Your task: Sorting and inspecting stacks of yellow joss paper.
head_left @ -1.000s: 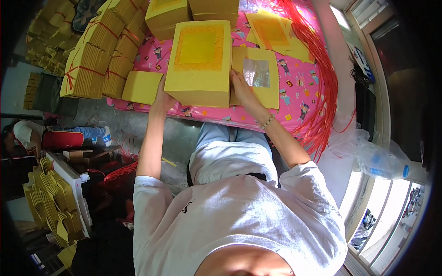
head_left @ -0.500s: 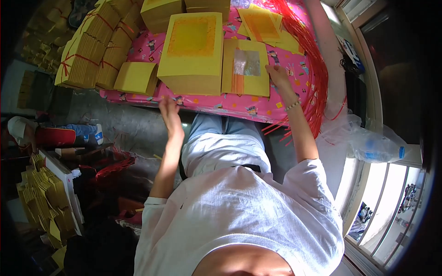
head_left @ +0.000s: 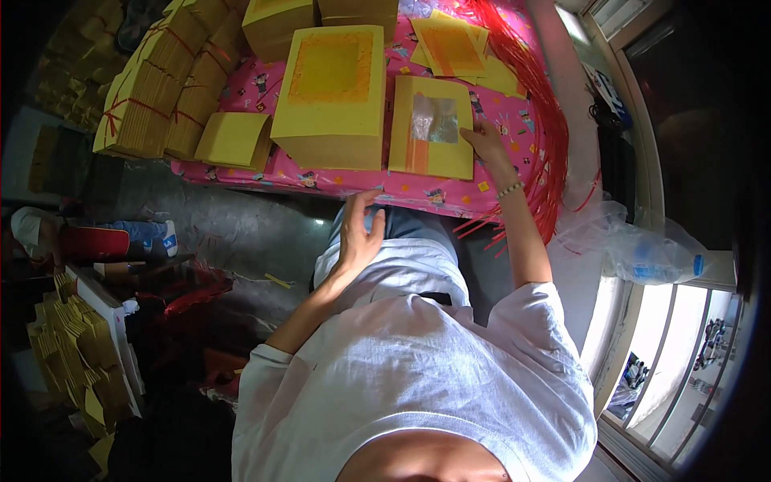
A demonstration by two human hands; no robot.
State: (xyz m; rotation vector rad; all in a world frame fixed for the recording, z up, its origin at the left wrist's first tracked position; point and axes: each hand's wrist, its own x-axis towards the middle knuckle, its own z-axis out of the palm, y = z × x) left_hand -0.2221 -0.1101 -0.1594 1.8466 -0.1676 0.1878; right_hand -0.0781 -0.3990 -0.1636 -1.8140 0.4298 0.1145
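Observation:
My right hand (head_left: 487,146), with a beaded bracelet at its wrist, pinches the right edge of a yellow paper sheet (head_left: 451,163). That sheet bears a silver foil square (head_left: 434,120) and an orange band, and lies near the table's front edge. How many sheets lie under it I cannot tell. My left hand (head_left: 361,233) hangs just off the front edge, above my lap, fingers apart and holding nothing. Just left of the sheet stands a tall stack of yellow paper (head_left: 329,120) with an orange-bordered patch on top.
A pink patterned cloth (head_left: 321,178) covers the table. Red-tied yellow bundles (head_left: 140,104) and a low yellow stack (head_left: 233,138) stand left. Loose sheets (head_left: 450,44) and red strands (head_left: 550,136) lie right. A plastic bag (head_left: 642,245) sits far right; another person (head_left: 40,229) is at left.
My left hand has swung right, from near the low stack to in front of the foil sheet. The right hand stays at the sheet's edge. The view has shifted slightly.

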